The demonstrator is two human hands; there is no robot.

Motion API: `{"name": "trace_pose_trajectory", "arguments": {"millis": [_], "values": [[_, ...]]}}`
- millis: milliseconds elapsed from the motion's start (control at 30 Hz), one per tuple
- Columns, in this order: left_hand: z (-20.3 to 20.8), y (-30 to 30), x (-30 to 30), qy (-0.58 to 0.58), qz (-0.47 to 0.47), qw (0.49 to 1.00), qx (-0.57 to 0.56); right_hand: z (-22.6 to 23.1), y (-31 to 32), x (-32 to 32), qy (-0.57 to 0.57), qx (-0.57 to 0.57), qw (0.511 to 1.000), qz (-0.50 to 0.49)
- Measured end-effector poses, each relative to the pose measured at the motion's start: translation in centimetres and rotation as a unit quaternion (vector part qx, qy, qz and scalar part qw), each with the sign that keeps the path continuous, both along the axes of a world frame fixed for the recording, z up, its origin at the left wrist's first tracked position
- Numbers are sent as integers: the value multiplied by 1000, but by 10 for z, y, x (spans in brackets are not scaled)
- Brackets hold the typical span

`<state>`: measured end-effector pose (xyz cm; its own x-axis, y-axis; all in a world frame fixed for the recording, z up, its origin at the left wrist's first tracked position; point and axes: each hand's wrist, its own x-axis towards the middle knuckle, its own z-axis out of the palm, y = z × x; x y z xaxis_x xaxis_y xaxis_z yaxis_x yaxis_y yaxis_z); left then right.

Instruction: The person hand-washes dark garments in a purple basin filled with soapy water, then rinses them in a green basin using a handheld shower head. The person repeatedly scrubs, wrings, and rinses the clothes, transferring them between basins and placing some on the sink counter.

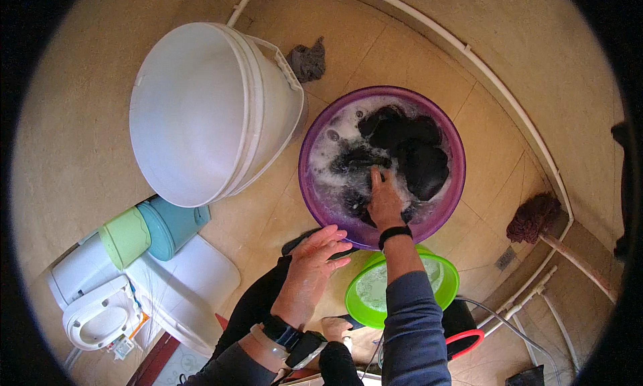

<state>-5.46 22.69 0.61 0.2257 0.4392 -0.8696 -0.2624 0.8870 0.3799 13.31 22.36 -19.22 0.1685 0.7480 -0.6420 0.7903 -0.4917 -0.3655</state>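
A purple basin (458, 178) on the floor holds foamy water and bunched black clothing (422, 161). My right hand (386, 202) reaches down into the basin, a dark band at its wrist. Its fingers are partly sunk among wet black fabric and seem closed on it; their tips are hidden. Outside the basin's near left rim, my left hand (313, 264) is raised with fingers apart and nothing in them. A dark watch (276, 330) is on that wrist. Beneath my right forearm stands a bright green basin (360, 312) with sudsy water.
A big white bucket (187, 111) stands at far left, with a grey rag (308, 61) beside it. Lower left are a white toilet (100, 322) and green and teal bins (164, 225). A mop (534, 218) leans at right, near wall pipes (519, 111). A red-rimmed black container (462, 342) sits lower right.
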Motion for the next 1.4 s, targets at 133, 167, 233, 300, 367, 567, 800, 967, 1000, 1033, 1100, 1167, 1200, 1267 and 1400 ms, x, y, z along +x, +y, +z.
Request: {"name": "trace_pose_trajectory", "arguments": {"millis": [133,167,233,300,367,567,800,967,1000,1033,1100,1167,1200,1267,1400], "values": [[-2,9,2,-12,-5,1000,12,-22,3,13,96,-74,991,-47],[-1,11,5,-4,-18,1000,12,-17,5,14,98,-50,993,-42],[2,14,12,4,-27,1000,6,5,8,16,63,19,998,-25],[8,15,21,5,-17,1000,0,43,7,14,72,66,994,-56],[13,20,30,36,-5,999,-21,93,1,14,124,161,974,-103],[21,35,36,-122,-7,992,17,238,-40,18,373,280,872,-152],[15,18,21,-190,36,980,54,217,-30,-20,341,320,859,-206],[-8,17,35,-23,-57,998,14,148,-26,31,135,355,832,-404],[-8,14,38,-12,-31,999,24,143,-28,39,67,351,867,-347],[-7,14,35,-5,-14,1000,19,143,-33,40,40,344,891,-293],[-5,14,32,-7,10,1000,8,142,-33,33,20,254,941,-222],[-5,16,28,10,-24,1000,-8,134,-27,11,19,166,973,-157],[-7,18,26,18,-33,999,0,125,-19,2,13,88,987,-137],[-11,20,23,42,-27,998,-24,93,-1,-14,5,3,998,-69],[-12,15,13,45,-22,999,-22,22,14,-20,18,-40,995,-85]]}}
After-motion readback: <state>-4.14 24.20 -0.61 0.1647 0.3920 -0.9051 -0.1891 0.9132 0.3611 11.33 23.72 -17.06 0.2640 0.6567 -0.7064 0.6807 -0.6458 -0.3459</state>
